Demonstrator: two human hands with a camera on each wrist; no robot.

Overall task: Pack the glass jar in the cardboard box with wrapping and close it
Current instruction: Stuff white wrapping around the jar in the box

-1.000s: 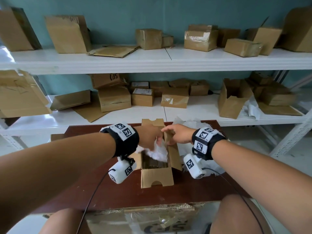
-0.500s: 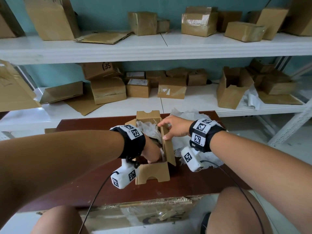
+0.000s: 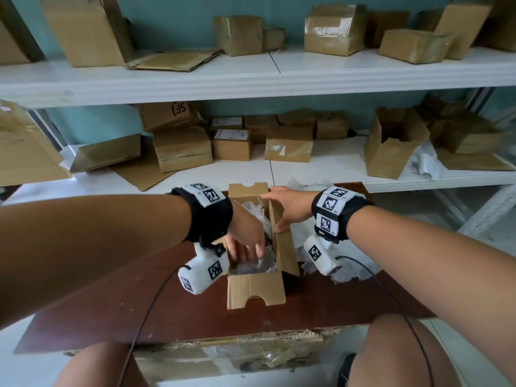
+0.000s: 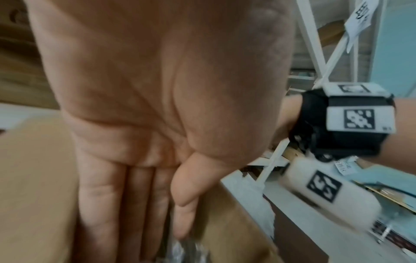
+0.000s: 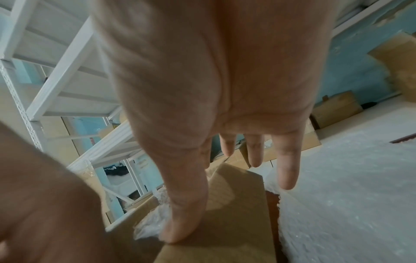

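I'm in some kind of parcel storeroom: white metal shelves [image 3: 251,82] against a teal painted wall [image 3: 173,20], stacked with taped brown cardboard boxes [image 3: 333,32] and flattened cardboard sheets [image 3: 173,61], dark wooden table [image 3: 125,308] in front.

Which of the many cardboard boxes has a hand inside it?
The open box on the brown table: the left hand reaches into it, the right hand rests on its side flap. Shelf boxes go untouched.
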